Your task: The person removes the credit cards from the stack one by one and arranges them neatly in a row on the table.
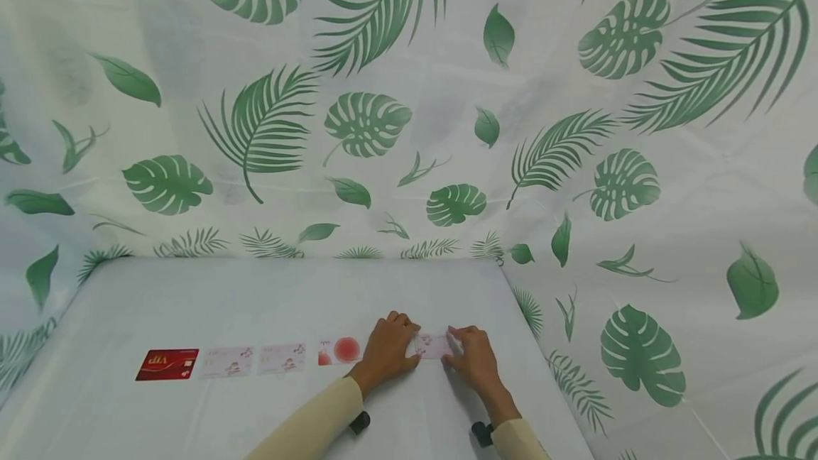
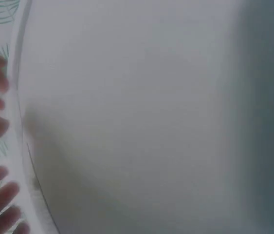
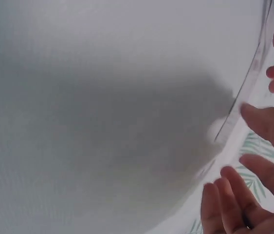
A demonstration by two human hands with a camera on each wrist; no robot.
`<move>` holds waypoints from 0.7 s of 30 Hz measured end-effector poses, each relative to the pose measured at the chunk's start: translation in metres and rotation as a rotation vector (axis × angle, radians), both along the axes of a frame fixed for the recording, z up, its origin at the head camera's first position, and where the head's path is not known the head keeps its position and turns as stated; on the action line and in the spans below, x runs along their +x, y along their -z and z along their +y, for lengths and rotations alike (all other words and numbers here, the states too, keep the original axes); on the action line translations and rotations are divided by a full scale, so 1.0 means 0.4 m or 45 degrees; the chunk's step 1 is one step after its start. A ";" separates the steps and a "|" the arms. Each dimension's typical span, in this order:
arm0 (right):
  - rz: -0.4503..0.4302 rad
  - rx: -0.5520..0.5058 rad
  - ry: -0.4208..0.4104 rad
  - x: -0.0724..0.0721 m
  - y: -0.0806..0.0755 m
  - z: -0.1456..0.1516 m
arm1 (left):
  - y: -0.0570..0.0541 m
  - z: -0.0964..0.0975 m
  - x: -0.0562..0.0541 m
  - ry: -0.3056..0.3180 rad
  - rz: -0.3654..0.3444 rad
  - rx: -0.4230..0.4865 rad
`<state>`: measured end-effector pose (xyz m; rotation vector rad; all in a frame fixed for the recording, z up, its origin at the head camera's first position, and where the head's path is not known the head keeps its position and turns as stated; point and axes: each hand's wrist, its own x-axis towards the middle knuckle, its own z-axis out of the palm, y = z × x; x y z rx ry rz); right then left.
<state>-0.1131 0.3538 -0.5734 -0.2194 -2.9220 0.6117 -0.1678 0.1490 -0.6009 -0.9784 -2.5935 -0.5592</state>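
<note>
A small pale pink printed card (image 1: 433,346) lies at the right end of a row on the white table. My left hand (image 1: 388,346) holds its left end, thumb at the near edge and index finger at the far edge. The right hand (image 1: 476,357) grips the opposite end the same way. Just left of my left hand is a white card with red circles (image 1: 347,350), partly covered by that hand. In the wrist views, only fingers show at the frame edges, and the card cannot be made out clearly.
Farther left in the row lie two pale pink cards (image 1: 282,358) and a red VIP card (image 1: 167,365), its lettering upside down. The white table (image 1: 255,297) meets leaf-printed curtains (image 1: 396,183) at its back and right. Dark wrist devices (image 1: 482,434) sit by the sleeves.
</note>
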 end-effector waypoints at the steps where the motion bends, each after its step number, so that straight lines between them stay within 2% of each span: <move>1: 0.024 0.002 0.008 0.001 0.001 -0.002 | 0.001 -0.006 0.001 -0.008 0.009 0.013; 8: 0.184 0.026 -0.038 -0.004 -0.026 -0.037 | -0.008 -0.071 -0.004 -0.088 0.001 0.102; 11: 0.196 0.060 -0.058 -0.009 -0.044 -0.064 | -0.019 -0.108 -0.009 -0.155 0.018 0.061; 16: 0.213 0.207 -0.082 -0.021 -0.066 -0.107 | -0.039 -0.168 -0.009 -0.233 0.046 0.049; 21: 0.207 0.252 -0.112 -0.031 -0.090 -0.150 | -0.065 -0.227 -0.002 -0.275 -0.007 0.065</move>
